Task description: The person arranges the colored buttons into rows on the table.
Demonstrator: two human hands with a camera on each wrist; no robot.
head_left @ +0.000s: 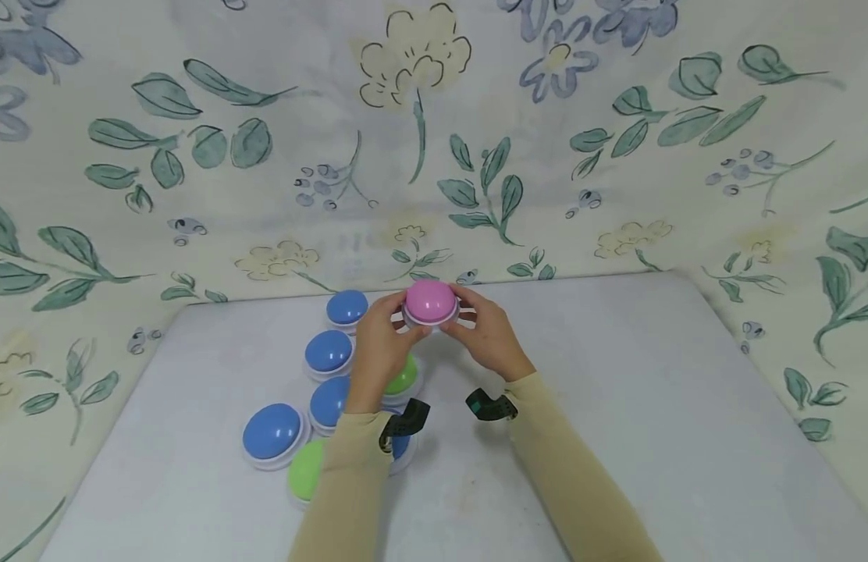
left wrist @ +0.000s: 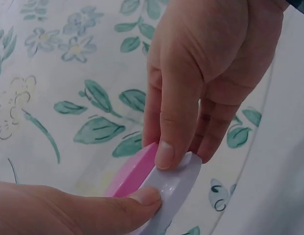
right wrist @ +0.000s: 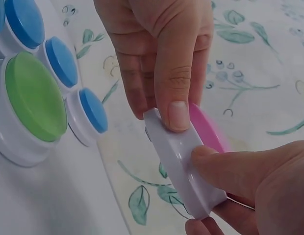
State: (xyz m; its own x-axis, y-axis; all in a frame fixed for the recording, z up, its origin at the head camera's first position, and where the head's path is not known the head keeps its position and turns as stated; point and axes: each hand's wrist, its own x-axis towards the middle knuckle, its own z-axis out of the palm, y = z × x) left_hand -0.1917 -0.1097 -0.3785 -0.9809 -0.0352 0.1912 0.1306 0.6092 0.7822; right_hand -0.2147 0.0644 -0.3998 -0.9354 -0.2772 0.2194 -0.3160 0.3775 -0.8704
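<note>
A pink push button point(head_left: 432, 301) with a white round base is held up between both hands near the table's back edge. My left hand point(head_left: 382, 343) grips one side of it, thumb on the white base point(left wrist: 179, 188). The opposite side is gripped by my right hand point(head_left: 492, 334), its thumb point(right wrist: 225, 164) also pressed to the base rim. Both wrist views show the button tilted edge-on, its pink dome partly hidden by fingers. Beneath the left hand and forearm, a green button point(head_left: 403, 376) and a blue button point(head_left: 400, 446) are partly covered.
Several blue buttons point(head_left: 271, 432) with white bases stand on the left of the white table point(head_left: 617, 421). Another green button point(head_left: 306, 471) is half hidden by the left sleeve. Floral cloth point(head_left: 279, 203) hangs behind the table. Dark devices point(head_left: 492, 406) are strapped to both wrists.
</note>
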